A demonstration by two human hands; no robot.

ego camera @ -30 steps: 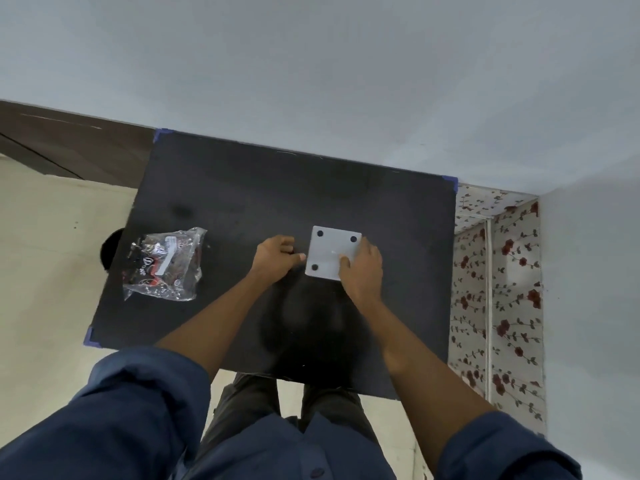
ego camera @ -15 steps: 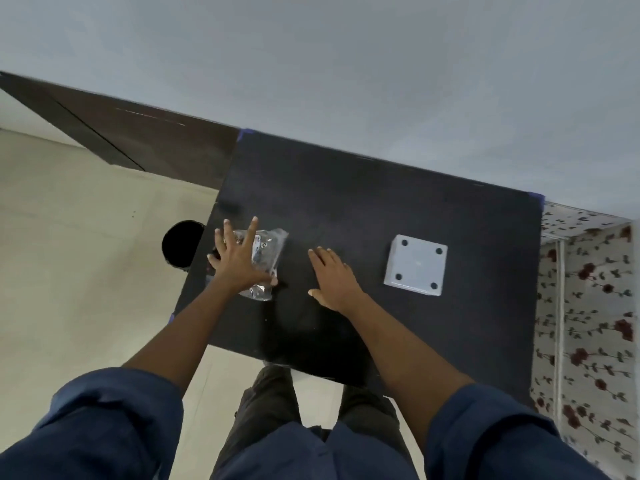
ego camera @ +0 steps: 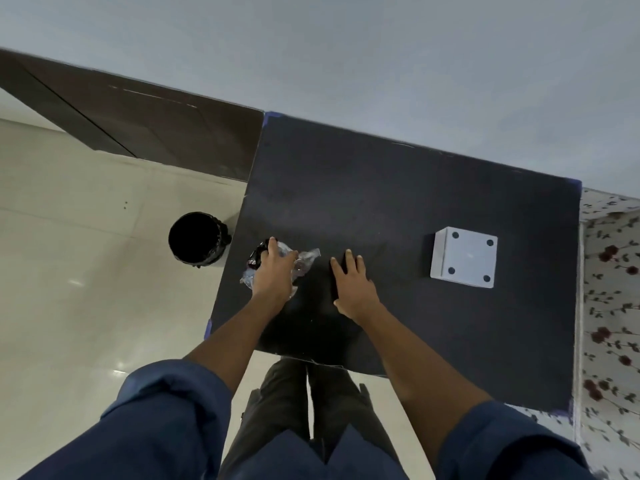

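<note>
A clear plastic bag [ego camera: 306,259] with small dark parts lies near the left edge of the black table [ego camera: 398,188]. My left hand [ego camera: 275,270] covers most of it, fingers curled down around the crumpled plastic. My right hand [ego camera: 353,285] rests flat on the table just right of the bag, fingers straight, holding nothing. A grey square box [ego camera: 464,258] with four dark holes in its top stands further right, apart from both hands.
A black round bin [ego camera: 197,239] stands on the pale tiled floor left of the table. A dark door [ego camera: 156,129] lies behind it. A floral-patterned surface [ego camera: 609,306] borders the table's right edge. A grey wall runs behind.
Both hands left the grey box and moved left. My left hand came down on the plastic bag and its fingers closed round it. My right hand stays flat beside it.
</note>
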